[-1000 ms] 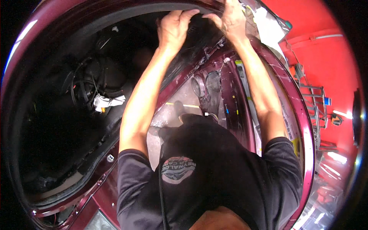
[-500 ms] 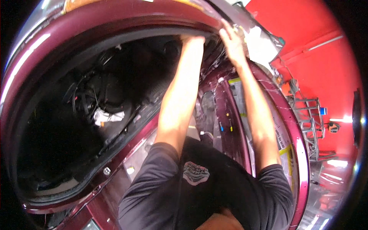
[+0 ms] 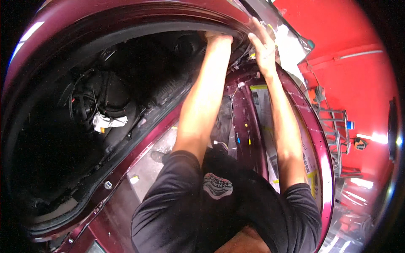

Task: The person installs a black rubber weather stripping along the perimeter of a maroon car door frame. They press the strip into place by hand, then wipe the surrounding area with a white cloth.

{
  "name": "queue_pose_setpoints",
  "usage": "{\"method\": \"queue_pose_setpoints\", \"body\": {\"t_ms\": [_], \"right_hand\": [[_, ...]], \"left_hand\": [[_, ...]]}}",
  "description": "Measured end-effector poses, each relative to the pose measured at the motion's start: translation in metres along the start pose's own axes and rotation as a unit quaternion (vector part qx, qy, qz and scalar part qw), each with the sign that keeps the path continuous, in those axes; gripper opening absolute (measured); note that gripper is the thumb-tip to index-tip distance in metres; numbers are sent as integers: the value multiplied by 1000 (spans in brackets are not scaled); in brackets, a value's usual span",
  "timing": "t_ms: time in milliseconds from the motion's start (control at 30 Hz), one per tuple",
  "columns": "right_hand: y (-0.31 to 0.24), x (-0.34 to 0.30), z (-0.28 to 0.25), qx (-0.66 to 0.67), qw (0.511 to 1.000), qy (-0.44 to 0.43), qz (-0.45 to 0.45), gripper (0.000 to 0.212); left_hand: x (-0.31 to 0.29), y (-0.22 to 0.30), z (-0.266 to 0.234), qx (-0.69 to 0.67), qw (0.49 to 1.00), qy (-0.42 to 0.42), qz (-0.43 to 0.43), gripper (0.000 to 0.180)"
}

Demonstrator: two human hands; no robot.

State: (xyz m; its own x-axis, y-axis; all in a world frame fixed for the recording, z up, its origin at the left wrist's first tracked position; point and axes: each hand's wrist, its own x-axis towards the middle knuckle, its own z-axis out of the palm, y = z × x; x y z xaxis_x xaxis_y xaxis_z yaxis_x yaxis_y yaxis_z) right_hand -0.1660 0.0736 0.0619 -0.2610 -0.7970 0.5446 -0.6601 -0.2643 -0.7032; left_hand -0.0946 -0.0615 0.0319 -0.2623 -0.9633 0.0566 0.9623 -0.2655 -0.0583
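My left hand (image 3: 219, 38) reaches in at the upper corner of a car body opening, under the black rubber seal (image 3: 139, 31). Its fingers disappear behind the edge, so what they touch or hold is hidden. On the outer side of the same corner, my right hand (image 3: 265, 52) rests near the maroon body panel (image 3: 238, 12), thumb and fingers stretched out and apart. Nothing shows in its grasp. Below the hands, an inner panel of a maroon door (image 3: 255, 139) lies between my arms.
Inside the dark opening lie looped black cables (image 3: 80, 101) and a crumpled white piece (image 3: 109, 121). Small blue and yellow tipped cables (image 3: 238, 138) hang at the door. Beyond it stand a grey metal rack (image 3: 335, 139) and a red wall (image 3: 337, 33).
The view has shifted slightly. My left hand sits a little farther right along the seal, its fingers tucked behind the edge. My right hand stays at the corner, fingers still spread.
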Motion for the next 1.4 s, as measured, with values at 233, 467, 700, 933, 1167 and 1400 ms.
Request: {"method": "queue_pose_setpoints", "body": {"t_ms": [233,467,700,933,1167,1400], "right_hand": [[2,-2,-7,38,998,-13,43,54],[10,-4,16,24,999,47,1,55],[14,-1,-3,34,999,32,2,57],[32,-4,9,-215,971,-32,-99,89],[76,-12,54,-254,952,151,-81,110],[106,-22,50,-356,897,232,-118,69]], "left_hand": [[-43,5,-75,121,945,303,-24,48],[1,-32,-48,65,998,19,-13,48],[-12,-28,-73,91,996,17,-3,50],[-5,-25,-79,200,979,24,-4,52],[-184,87,-161,359,885,107,-278,45],[-350,194,-267,506,754,241,-344,41]]}}
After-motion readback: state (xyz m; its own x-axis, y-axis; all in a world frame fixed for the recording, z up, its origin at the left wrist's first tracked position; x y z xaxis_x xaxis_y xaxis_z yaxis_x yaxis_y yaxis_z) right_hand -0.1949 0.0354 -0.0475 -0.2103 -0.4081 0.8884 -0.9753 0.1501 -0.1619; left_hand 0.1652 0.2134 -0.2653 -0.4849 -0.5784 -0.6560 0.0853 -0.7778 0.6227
